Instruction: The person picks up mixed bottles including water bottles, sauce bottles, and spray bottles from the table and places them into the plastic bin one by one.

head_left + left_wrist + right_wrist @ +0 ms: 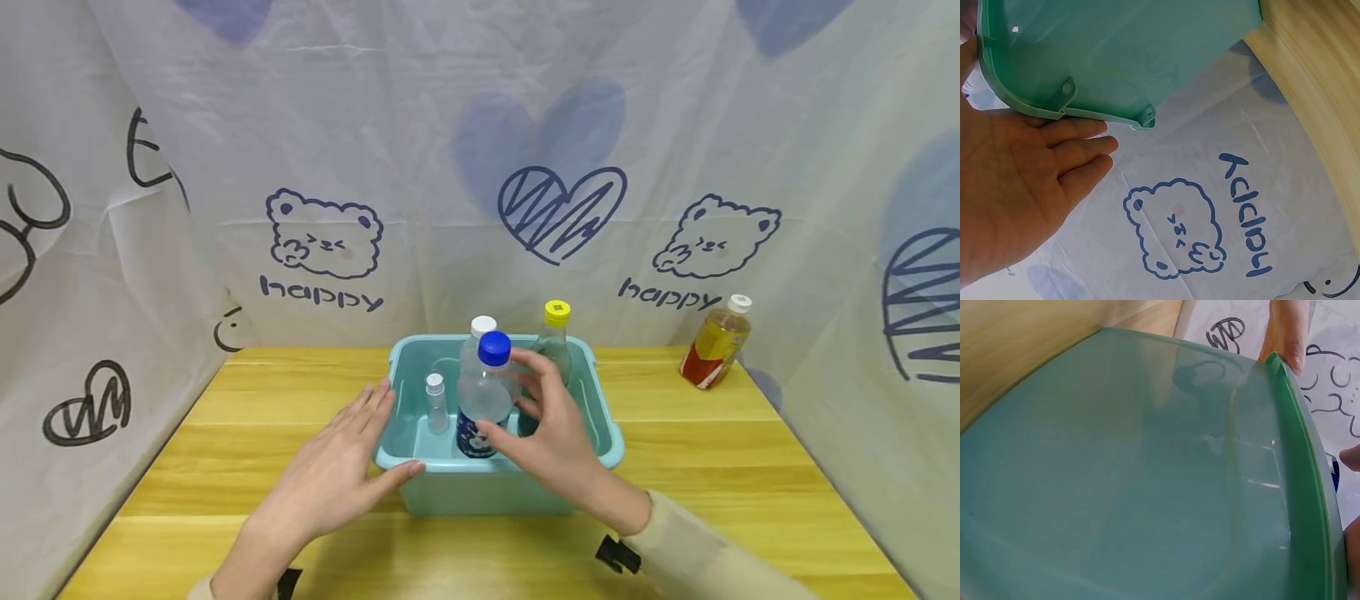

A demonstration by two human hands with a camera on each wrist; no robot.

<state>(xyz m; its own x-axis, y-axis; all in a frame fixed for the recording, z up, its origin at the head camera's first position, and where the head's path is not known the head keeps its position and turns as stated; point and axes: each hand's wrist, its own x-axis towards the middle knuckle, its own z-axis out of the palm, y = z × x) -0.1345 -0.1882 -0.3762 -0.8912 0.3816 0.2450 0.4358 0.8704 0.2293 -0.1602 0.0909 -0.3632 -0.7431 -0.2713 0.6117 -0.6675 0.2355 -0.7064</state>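
A light teal plastic basin (487, 492) stands on the table with several bottles in it. Against its left rim lies my left hand (337, 458), fingers straight and thumb by the front corner. Inside stands a clear bottle with a blue cap and dark blue label (495, 392). Beside it my right hand (551, 433) reaches over the front rim, fingers spread in a loose curve, thumb in front of the label. The left wrist view shows the left palm (1016, 181) under the rim; only bits of the right hand (1352, 550) appear in the right wrist view.
Also in the basin are a small white-capped bottle (437, 408), a taller white-capped bottle (468, 354) and a yellow-capped bottle (555, 346). A bottle of amber liquid (716, 346) stands at the table's back right. A printed sheet (450, 167) hangs behind the wooden table (720, 500).
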